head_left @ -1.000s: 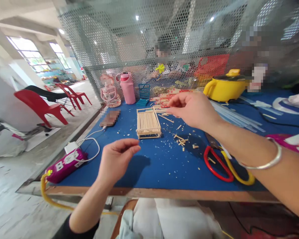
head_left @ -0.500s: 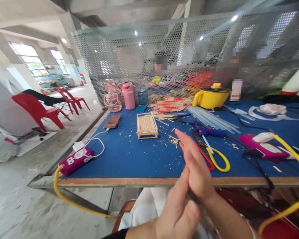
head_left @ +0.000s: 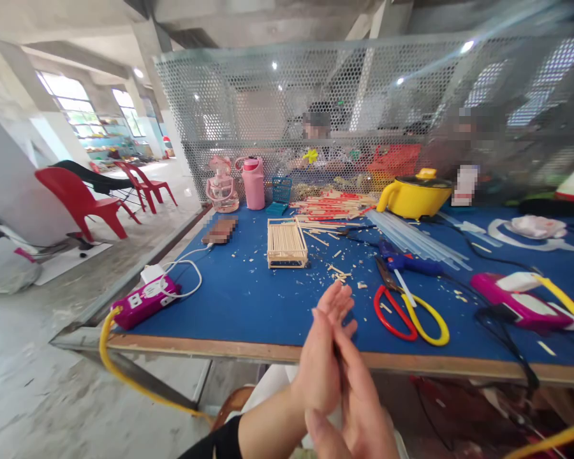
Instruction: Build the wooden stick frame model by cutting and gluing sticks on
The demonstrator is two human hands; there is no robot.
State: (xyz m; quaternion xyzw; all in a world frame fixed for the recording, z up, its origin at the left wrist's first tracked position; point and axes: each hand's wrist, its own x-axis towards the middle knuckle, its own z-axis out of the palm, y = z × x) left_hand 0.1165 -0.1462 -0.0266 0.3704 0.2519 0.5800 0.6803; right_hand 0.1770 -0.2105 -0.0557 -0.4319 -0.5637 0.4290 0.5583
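My left hand (head_left: 318,360) and my right hand (head_left: 363,395) are pressed palm to palm in front of the table's near edge. Fingers on both are stretched out, and I see nothing held between them, though the palms are hidden. Beyond the fingertips lie short stick offcuts (head_left: 339,274). A small rectangular frame of thin wooden sticks (head_left: 287,245) stands on the blue table top (head_left: 249,299). To the right of my hands are scissors (head_left: 396,312) with one red and one yellow handle, and a blue glue gun (head_left: 409,261).
At the back stand a pink bottle (head_left: 254,185), a clear jug (head_left: 223,191) and a yellow pot (head_left: 414,196). Red-marked sticks (head_left: 335,205) and clear glue sticks (head_left: 416,239) lie before a perforated screen (head_left: 249,102). Purple power strips (head_left: 146,299) sit at both sides. People are behind the screen.
My pressed hands have slid against each other; the left has moved forward and the right back toward me. Both now sit further left, uncovering the scissors. The view has shifted slightly.
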